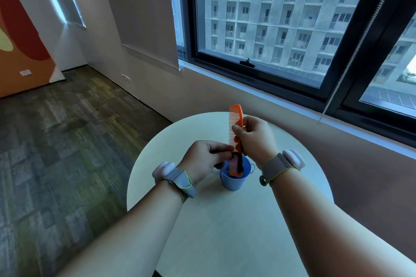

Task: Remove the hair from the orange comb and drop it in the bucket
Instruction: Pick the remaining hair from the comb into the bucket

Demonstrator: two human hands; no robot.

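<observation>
Two hands work mid-frame: our right hand (pixel 255 139) grips the stiff, light comb (pixel 236 132) upright over the bucket (pixel 235 177), while our left hand (pixel 203 159) pinches the soft hair (pixel 239 159) near the low teeth.

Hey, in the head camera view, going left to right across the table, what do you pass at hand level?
Left wristband → left hand, pinching dark hair → orange comb, held upright over the blue bucket → right hand → right wristband.
</observation>
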